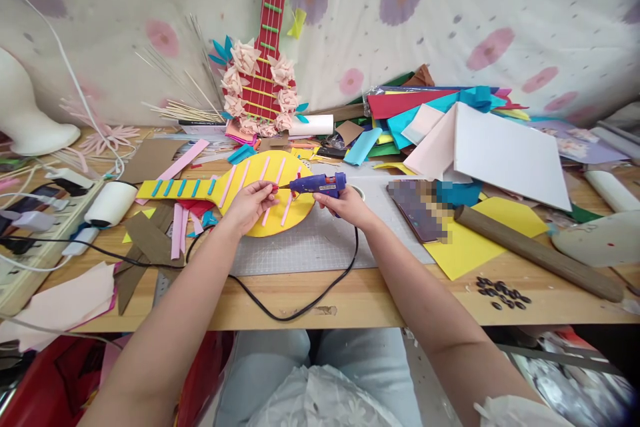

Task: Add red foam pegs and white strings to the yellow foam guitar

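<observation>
In my right hand point(345, 205) is a blue hot glue gun point(315, 183), its nozzle pointing left. My left hand point(254, 203) is closed in a pinch right at the nozzle tip; a small reddish bit shows at the fingertips, too small to name. Both hands are above a yellow guitar-shaped cutout point(240, 220), which lies on a grey cutting mat point(310, 250). Pink strips point(243, 173) cross its body, and short blue strips point(181, 188) cross its neck. The glue gun's black cord point(300, 313) loops over the table's front.
A red paper guitar point(270, 47) with pale pink flowers leans at the back. A phone point(417, 210), yellow sheet point(465, 247), brown tube point(540, 253) and several dark oval beads point(503, 293) lie right. A power strip point(30, 260) with plugs sits left; coloured sheets point(415, 107) are piled behind.
</observation>
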Tool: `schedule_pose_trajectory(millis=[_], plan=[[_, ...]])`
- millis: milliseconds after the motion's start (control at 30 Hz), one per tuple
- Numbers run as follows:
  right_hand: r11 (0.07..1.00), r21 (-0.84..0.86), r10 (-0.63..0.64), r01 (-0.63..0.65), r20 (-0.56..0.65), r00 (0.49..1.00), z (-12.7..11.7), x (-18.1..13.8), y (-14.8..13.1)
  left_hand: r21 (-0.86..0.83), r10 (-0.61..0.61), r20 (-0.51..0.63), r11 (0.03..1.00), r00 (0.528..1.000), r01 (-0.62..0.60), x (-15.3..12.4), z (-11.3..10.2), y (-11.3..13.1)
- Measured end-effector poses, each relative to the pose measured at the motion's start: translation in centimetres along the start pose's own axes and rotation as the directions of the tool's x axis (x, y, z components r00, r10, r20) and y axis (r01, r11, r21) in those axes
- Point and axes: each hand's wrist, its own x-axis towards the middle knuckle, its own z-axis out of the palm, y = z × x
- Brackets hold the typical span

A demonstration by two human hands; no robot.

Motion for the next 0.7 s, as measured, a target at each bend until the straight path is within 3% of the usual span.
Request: schedule_pose_trajectory(millis=[700], plan=[[1.0,-0.016,-0.009,0.008,-0.029,1.0,0.01,0.33,0.03,-0.002,-0.006,0.018,1.0,1.0,0.006,0.28,-0.32,-0.1]])
